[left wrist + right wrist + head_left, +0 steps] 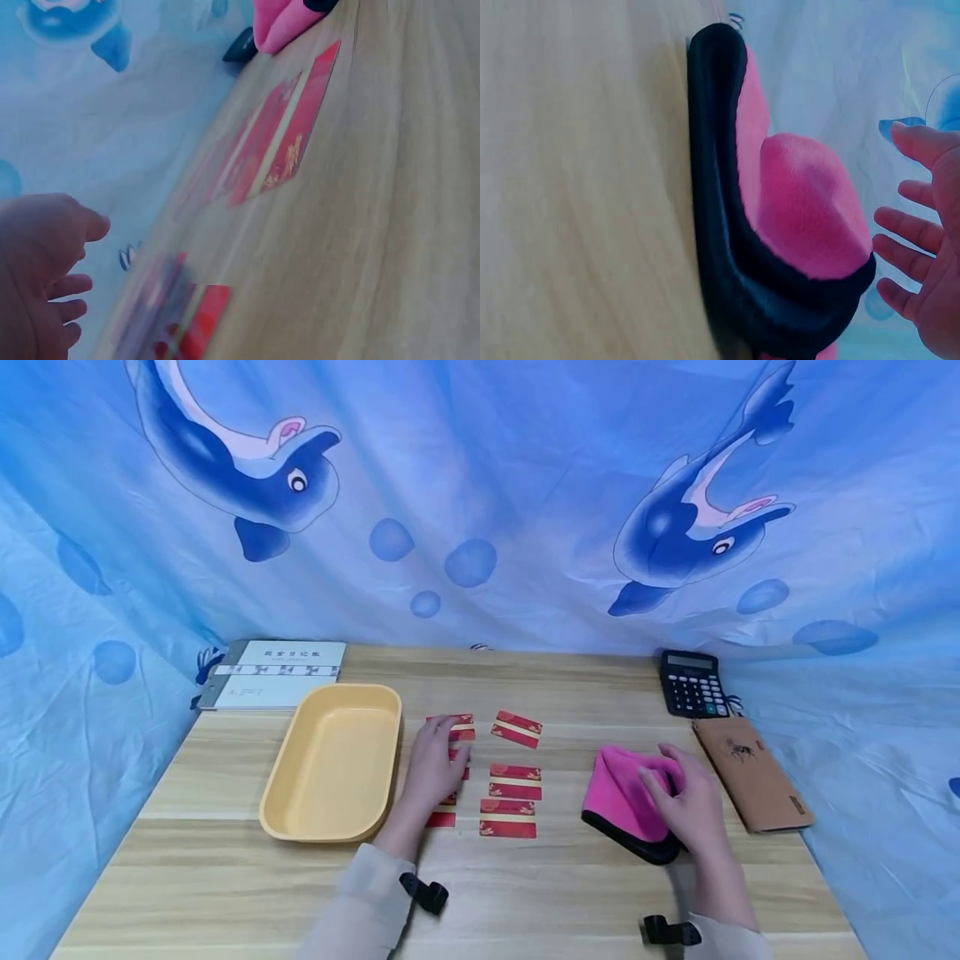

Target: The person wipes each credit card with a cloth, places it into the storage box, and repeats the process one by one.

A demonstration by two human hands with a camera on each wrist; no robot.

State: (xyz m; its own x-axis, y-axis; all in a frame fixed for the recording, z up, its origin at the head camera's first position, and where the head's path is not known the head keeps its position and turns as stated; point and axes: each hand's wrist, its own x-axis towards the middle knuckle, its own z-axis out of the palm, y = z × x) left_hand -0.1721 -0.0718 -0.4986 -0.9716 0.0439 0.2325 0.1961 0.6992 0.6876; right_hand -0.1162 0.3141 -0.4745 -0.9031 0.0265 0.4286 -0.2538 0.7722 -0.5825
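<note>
Red cards with cream stripes lie in two columns mid-table. My left hand [429,768] hovers over the left column, fingers loosely bent, partly hiding those cards [442,819]. In the left wrist view, the left hand [37,262] pinches nothing, and the cards [281,142] below are blurred. The right column holds a slightly tilted far card [517,728] and two nearer ones, a middle card [515,772] and a near card [507,830]. A folded pink cloth with black edging [611,789] sits to the right. Beside it, my right hand [937,240] has its fingers spread, apart from the cloth.
An orange-yellow tray [330,777] stands left of the cards, with a white account book [281,685] behind it. At the right edge are a black calculator [692,685] and a brown wallet [753,777]. A blue dolphin curtain [525,485] borders the table.
</note>
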